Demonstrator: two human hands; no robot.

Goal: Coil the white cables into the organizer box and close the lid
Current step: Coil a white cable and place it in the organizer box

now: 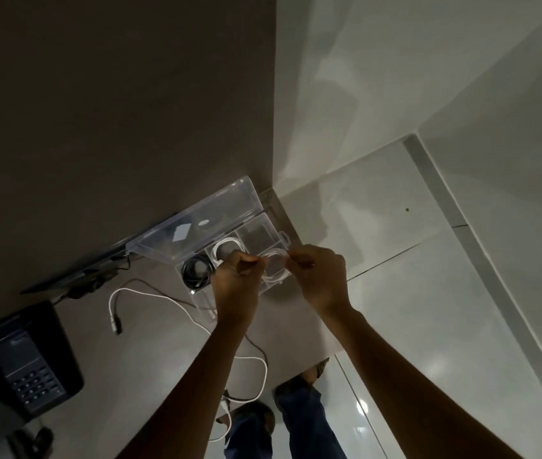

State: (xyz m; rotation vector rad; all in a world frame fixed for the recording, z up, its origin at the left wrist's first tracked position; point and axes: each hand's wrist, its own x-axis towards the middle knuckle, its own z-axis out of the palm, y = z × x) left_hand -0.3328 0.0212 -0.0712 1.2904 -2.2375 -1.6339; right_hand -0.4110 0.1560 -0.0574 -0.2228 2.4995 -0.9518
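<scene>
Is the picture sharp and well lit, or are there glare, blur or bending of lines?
Head view: dim overall; glare spots on the glossy white floor tiles; wide-angle bending of straight edges; both hands and the clear plastic organizer box are soft, so the white cable between them is hard to trace.

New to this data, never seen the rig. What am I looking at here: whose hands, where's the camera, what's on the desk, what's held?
There is no robot. One wide-angle camera on a person's head looks down at their bare arms. The left hand and right hand each pinch a coiled white cable over a clear organizer box, whose lid stands open. Inside the box are another white coil and a black coil. A loose white cable trails across the grey desk and over its edge. A black desk phone sits at the left. The person's legs and the tiled floor show beyond the desk.
</scene>
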